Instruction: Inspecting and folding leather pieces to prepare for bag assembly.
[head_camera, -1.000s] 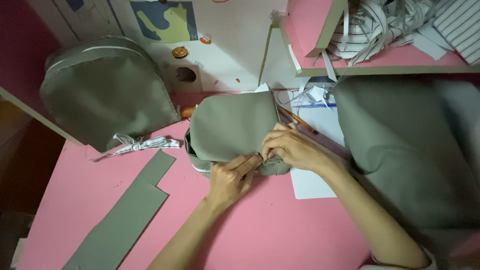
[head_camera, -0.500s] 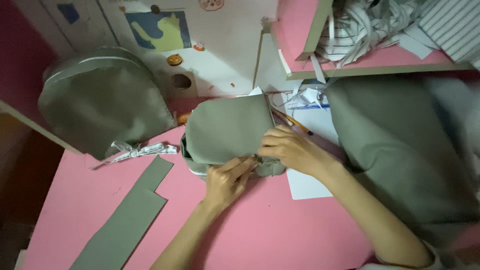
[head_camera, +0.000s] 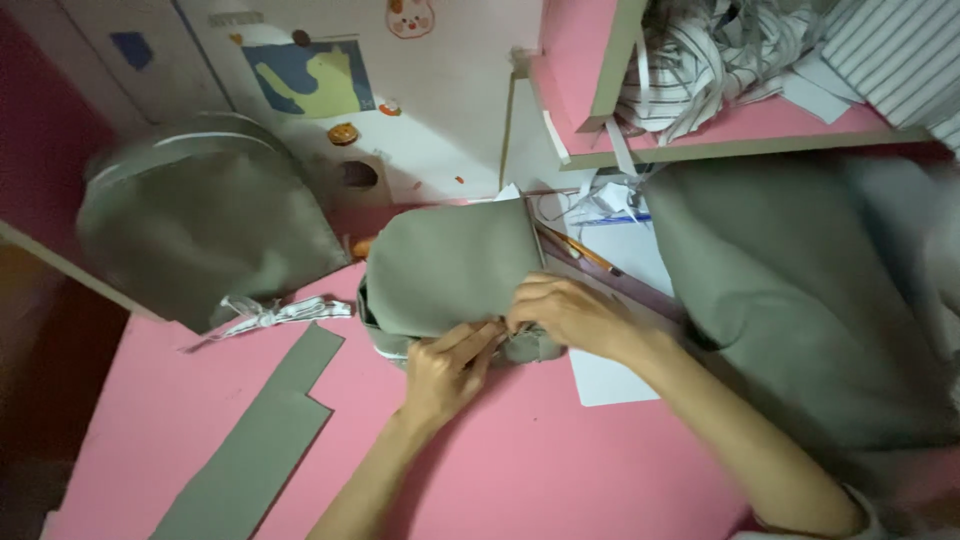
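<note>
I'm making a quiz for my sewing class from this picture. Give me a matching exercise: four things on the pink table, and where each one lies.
Things:
1. grey fabric strip
2. pencil
3. rounded grey bag
4. small grey fabric piece

Places:
A. under both hands, middle of the table
B. flat on the table, near left
C. far left, leaning by the white wall
D. on the white paper, just behind the right hand

Pairs: 1-B, 2-D, 3-C, 4-A. The left hand and right hand pinch the piece's near edge.
</note>
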